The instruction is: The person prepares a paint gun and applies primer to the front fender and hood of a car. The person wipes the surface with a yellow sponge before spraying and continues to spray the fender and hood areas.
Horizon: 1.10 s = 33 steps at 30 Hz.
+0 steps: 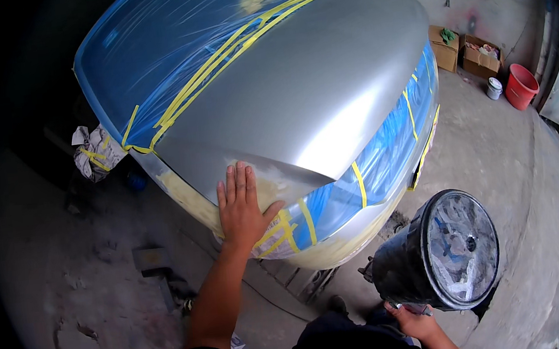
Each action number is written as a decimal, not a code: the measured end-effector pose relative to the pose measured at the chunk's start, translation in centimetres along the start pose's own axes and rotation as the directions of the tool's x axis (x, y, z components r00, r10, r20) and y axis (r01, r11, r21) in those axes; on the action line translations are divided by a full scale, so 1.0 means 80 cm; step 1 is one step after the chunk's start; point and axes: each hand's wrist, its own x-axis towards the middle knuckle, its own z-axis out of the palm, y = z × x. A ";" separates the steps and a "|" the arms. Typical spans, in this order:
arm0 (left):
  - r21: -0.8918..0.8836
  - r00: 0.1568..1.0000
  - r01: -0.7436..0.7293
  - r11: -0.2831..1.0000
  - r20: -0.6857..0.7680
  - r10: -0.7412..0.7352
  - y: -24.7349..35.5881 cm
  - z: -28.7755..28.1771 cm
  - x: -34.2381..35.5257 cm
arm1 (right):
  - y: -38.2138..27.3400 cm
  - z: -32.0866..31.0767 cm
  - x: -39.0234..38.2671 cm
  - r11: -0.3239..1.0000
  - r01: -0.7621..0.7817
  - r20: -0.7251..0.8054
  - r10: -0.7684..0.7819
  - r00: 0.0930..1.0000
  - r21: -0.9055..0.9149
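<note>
One paper-wrapped bundle (98, 151) juts out at the far left of the car, beside blue plastic sheeting (166, 64) held down along its edge by strips of yellow tape. Right of that, the bare grey hood (284, 85) slopes toward you, and its near corner carries a pale, sanded-looking patch (273, 183). Your left hand (241, 209) lies open on that corner, palm down, fingers pointing away and thumb spread to the right. The step in hand looks like feeling the patch for evenness; the next move would call for a light, flat palm along the hood's edge, clear of the taped blue film (386, 156) masking the front. Farther right and nearer you, a black drum-shaped container (398, 267) leans with its scuffed lid (462, 244) turned up. Your right hand (414, 322) is at its near side, fingers bent; you may be gripping something small there, but I cannot tell. At the far right stand cardboard boxes (482, 58) and a red bucket (522, 88).
</note>
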 end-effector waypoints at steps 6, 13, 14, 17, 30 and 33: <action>-0.081 0.995 0.098 0.992 0.014 -0.097 -0.175 0.002 0.024 | -0.008 0.023 -0.008 0.973 -0.061 0.076 0.045 0.996 0.222; -0.056 0.967 0.254 0.966 -0.007 -0.255 -0.156 0.014 0.068 | -0.052 0.071 -0.018 0.928 0.133 -0.016 -0.148 0.989 -0.347; -0.068 0.985 0.162 0.985 -0.043 -0.165 -0.117 0.013 0.049 | -0.052 0.084 -0.019 0.955 0.081 -0.057 -0.102 0.993 -0.284; -0.169 0.995 -0.086 0.982 -0.059 0.077 -0.009 0.008 -0.002 | -0.057 0.122 -0.026 0.989 -0.135 -0.040 0.133 0.990 -0.058; -0.444 0.743 0.612 -0.654 0.606 0.284 -0.078 0.072 -0.249 | -0.065 0.231 -0.121 0.988 -0.001 -0.090 -0.013 0.996 -0.157; -0.103 0.832 0.421 -0.901 0.439 0.338 -0.107 0.074 -0.261 | -0.053 0.258 -0.158 0.981 -0.052 -0.014 0.051 0.999 -0.186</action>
